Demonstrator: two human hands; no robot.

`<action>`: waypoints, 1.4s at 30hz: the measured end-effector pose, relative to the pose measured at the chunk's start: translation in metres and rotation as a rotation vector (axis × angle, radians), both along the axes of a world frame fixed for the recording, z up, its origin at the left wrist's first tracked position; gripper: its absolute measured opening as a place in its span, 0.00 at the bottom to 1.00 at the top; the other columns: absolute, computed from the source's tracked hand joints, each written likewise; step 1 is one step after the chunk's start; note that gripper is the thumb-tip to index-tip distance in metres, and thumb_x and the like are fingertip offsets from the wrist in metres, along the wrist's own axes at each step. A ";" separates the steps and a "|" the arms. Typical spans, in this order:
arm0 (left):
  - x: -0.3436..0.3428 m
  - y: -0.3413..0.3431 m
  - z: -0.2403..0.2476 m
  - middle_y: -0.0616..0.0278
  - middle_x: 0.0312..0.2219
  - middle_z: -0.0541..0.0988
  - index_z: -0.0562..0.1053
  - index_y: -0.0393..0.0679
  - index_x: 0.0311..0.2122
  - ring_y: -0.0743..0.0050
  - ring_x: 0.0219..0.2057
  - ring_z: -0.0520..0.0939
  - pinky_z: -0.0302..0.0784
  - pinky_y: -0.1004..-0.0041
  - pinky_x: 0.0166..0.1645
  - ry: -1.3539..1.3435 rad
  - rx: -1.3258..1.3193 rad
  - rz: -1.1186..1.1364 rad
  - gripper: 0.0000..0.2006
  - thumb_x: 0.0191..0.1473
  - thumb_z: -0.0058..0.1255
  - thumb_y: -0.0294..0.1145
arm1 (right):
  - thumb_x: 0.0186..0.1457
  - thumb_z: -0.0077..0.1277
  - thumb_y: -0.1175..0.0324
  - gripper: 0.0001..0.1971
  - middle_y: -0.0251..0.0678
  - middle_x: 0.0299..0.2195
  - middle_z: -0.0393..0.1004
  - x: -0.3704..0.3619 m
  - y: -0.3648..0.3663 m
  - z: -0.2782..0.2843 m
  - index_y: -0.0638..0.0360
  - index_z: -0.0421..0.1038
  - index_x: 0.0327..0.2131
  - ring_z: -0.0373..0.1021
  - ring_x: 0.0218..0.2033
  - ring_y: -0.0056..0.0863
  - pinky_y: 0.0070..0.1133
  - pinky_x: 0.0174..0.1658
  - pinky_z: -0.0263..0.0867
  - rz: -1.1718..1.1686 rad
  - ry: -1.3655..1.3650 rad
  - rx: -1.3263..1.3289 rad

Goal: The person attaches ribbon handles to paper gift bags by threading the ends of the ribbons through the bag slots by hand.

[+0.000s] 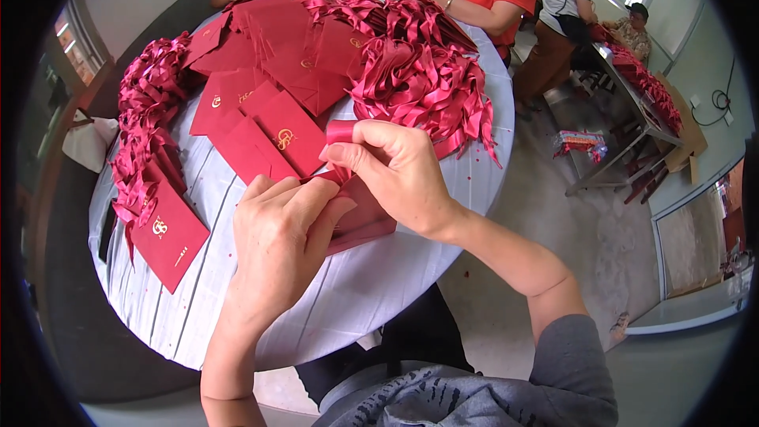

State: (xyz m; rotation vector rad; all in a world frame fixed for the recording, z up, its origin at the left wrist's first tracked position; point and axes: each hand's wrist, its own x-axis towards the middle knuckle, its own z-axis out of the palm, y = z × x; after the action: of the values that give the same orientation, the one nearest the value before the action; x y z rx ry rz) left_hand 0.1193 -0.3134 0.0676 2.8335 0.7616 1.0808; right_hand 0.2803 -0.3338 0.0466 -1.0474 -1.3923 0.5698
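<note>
My right hand (405, 178) pinches a red satin ribbon (341, 131), which stands up in a loop above its thumb and fingers. Close beside it, my left hand (281, 229) is closed at the ribbon's lower part, fingertips hidden against the red card envelope (368, 217) beneath. That envelope lies near the table's front edge, partly covered by both hands. Just beyond them is a spread of flat red envelopes (261, 130) with gold emblems. A heap of ribbon-tied envelopes (423, 91) sits past my right hand.
The round table has a whitish cover (308, 308). A row of ribboned envelopes (150, 111) runs down its left side, ending in one envelope (168, 233) with its face up. Two people sit across the table. Others are by a metal side table (617, 99) holding more red ribbons.
</note>
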 end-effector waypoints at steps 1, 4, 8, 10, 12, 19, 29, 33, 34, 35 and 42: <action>0.000 0.001 -0.001 0.63 0.12 0.68 0.71 0.43 0.24 0.66 0.16 0.69 0.58 0.68 0.26 -0.002 -0.010 -0.002 0.07 0.45 0.58 0.30 | 0.55 0.52 0.73 0.06 0.35 0.26 0.77 -0.004 0.002 -0.004 0.67 0.74 0.29 0.71 0.29 0.14 0.14 0.31 0.67 -0.014 0.049 0.048; -0.004 0.002 0.000 0.61 0.14 0.69 0.71 0.42 0.25 0.63 0.18 0.70 0.61 0.67 0.27 -0.002 -0.070 -0.015 0.06 0.45 0.57 0.30 | 0.56 0.52 0.73 0.06 0.31 0.23 0.75 -0.002 0.002 -0.004 0.66 0.74 0.31 0.69 0.26 0.12 0.13 0.30 0.65 0.003 0.018 0.044; -0.026 0.008 0.010 0.56 0.28 0.77 0.74 0.36 0.35 0.70 0.31 0.76 0.71 0.76 0.39 -0.372 -0.444 -0.073 0.07 0.49 0.49 0.16 | 0.54 0.53 0.76 0.05 0.36 0.24 0.74 -0.003 0.005 -0.002 0.71 0.72 0.29 0.68 0.26 0.15 0.16 0.29 0.66 -0.001 -0.008 0.166; -0.038 0.020 0.010 0.61 0.28 0.77 0.73 0.35 0.36 0.80 0.31 0.74 0.70 0.78 0.37 -0.619 -0.371 -0.009 0.04 0.56 0.47 0.21 | 0.55 0.52 0.76 0.05 0.33 0.25 0.75 0.000 0.003 -0.001 0.70 0.72 0.33 0.69 0.26 0.13 0.14 0.31 0.66 0.029 0.066 0.087; -0.060 0.021 0.004 0.60 0.25 0.77 0.72 0.34 0.33 0.80 0.27 0.73 0.70 0.76 0.34 -0.392 -0.495 0.215 0.10 0.61 0.43 0.30 | 0.56 0.51 0.75 0.07 0.33 0.26 0.75 0.008 0.002 -0.008 0.70 0.72 0.36 0.70 0.27 0.14 0.14 0.32 0.67 0.022 0.049 0.045; -0.076 0.020 -0.028 0.58 0.22 0.77 0.75 0.31 0.30 0.72 0.26 0.79 0.75 0.72 0.35 -0.305 -1.303 0.060 0.31 0.60 0.37 0.57 | 0.57 0.51 0.73 0.07 0.33 0.23 0.74 0.002 0.006 -0.017 0.70 0.72 0.34 0.70 0.26 0.14 0.14 0.30 0.66 0.107 0.013 0.000; -0.053 0.021 -0.053 0.65 0.26 0.79 0.76 0.34 0.35 0.87 0.28 0.76 0.70 0.84 0.34 -0.455 -1.184 0.100 0.11 0.58 0.48 0.31 | 0.53 0.52 0.78 0.04 0.43 0.22 0.72 -0.014 0.000 -0.038 0.69 0.69 0.27 0.70 0.20 0.26 0.21 0.23 0.63 -0.035 -0.271 0.126; -0.048 0.018 -0.062 0.70 0.23 0.75 0.75 0.33 0.34 0.89 0.26 0.70 0.66 0.83 0.31 -0.423 -0.852 0.147 0.10 0.60 0.45 0.29 | 0.56 0.51 0.77 0.06 0.29 0.18 0.67 -0.021 -0.001 -0.049 0.69 0.69 0.27 0.61 0.21 0.10 0.15 0.22 0.57 -0.089 -0.170 0.084; -0.048 0.017 -0.062 0.70 0.23 0.75 0.75 0.33 0.34 0.89 0.26 0.70 0.66 0.83 0.31 -0.423 -0.846 0.143 0.10 0.60 0.45 0.29 | 0.56 0.51 0.76 0.06 0.29 0.18 0.66 -0.024 -0.002 -0.049 0.68 0.69 0.27 0.61 0.21 0.09 0.14 0.22 0.57 -0.097 -0.186 0.084; -0.047 0.016 -0.062 0.65 0.22 0.75 0.75 0.32 0.33 0.88 0.26 0.71 0.67 0.81 0.30 -0.428 -0.818 0.175 0.09 0.58 0.47 0.28 | 0.56 0.51 0.76 0.06 0.27 0.18 0.66 -0.024 -0.001 -0.050 0.68 0.70 0.27 0.60 0.21 0.08 0.13 0.21 0.56 -0.113 -0.215 0.111; -0.052 0.007 -0.042 0.46 0.43 0.72 0.62 0.32 0.52 0.63 0.42 0.75 0.71 0.67 0.43 -0.312 -0.511 0.131 0.24 0.54 0.53 0.35 | 0.51 0.53 0.75 0.05 0.43 0.24 0.70 0.003 0.007 0.012 0.68 0.71 0.29 0.68 0.21 0.35 0.25 0.25 0.63 -0.270 -0.315 0.189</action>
State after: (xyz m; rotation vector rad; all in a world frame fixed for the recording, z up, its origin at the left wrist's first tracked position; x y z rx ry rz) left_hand 0.0674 -0.3065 0.0256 2.1602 1.0247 1.1102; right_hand 0.2832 -0.3268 0.0585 -1.1805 -1.5101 0.0737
